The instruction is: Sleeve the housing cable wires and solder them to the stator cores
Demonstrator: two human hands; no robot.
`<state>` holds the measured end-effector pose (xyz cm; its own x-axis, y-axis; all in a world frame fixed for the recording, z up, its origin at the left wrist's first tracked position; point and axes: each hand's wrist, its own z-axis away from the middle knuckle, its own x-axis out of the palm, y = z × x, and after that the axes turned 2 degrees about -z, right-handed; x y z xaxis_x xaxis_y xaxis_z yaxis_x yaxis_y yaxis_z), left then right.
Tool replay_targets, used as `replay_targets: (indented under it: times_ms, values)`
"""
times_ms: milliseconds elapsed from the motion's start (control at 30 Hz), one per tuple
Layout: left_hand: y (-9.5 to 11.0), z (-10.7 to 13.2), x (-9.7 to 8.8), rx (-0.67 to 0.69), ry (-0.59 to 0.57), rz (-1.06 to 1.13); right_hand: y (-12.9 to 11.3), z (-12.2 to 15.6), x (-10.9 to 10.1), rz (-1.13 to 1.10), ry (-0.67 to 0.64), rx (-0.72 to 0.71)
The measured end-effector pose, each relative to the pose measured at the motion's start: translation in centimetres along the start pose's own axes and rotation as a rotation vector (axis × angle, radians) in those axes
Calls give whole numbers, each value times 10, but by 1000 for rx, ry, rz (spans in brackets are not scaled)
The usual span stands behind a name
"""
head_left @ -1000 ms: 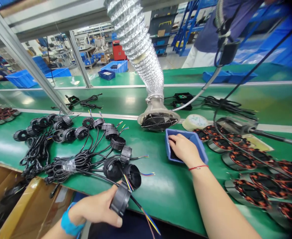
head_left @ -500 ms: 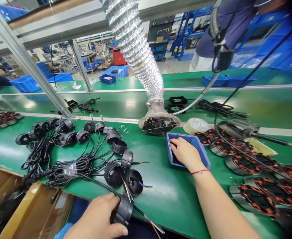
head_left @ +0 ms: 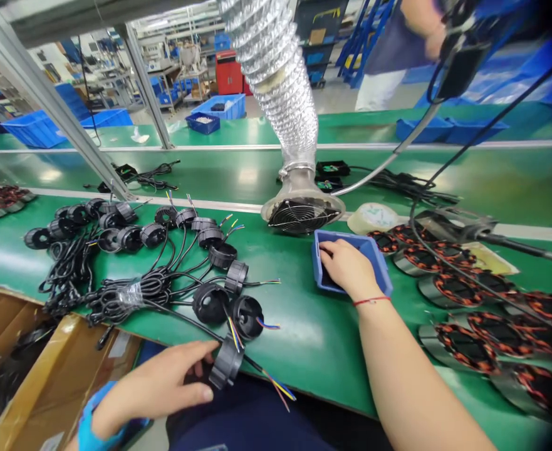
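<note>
While the left hand [head_left: 163, 385] pinched a ribbed black plastic ring [head_left: 226, 363] on edge at the desk's [head_left: 313, 341] near rim, its coloured wires trailing lower right, the right hand [head_left: 348, 269] lay palm down, fingers curled inside a blue tray [head_left: 374, 254]; its grip I couldn't tell.

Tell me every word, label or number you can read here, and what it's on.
Nothing here reads clearly.
Tape roll: faint greenish print, too blurred to read.
Small black fan: green label, too small to read.
Cardboard box: pale sticker, unreadable.
Black housing in the left hand: no marking visible.
</note>
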<state>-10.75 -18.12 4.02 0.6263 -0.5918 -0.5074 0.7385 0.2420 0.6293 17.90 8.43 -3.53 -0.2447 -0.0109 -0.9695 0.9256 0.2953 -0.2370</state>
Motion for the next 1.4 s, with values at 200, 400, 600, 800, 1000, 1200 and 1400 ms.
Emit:
replay_targets:
  times_ms: [200, 400, 600, 800, 1000, 1200, 1400]
  values:
    - [9, 11, -63, 15, 96, -177, 1, -2, 1, -43, 45, 8]
    - [42, -30, -65, 398, 245, -506, 2, -3, -1, -73, 67, 16]
    - [38, -59, -44, 495, 279, -703, 2, -3, -1, -89, 74, 33]
    - [25, -67, -84, 487, 387, -198, 2, -3, -2, -135, 112, 15]
    - [57, -126, -118, 380, 676, 383, 4, -5, -3, -295, 184, 4]
    - [61, -161, -129, 388, 566, 498, -5, -2, -17, -631, 345, -6]
    - [45, -156, -128, 416, 535, 607, -81, 4, -36, -1046, 224, -160]
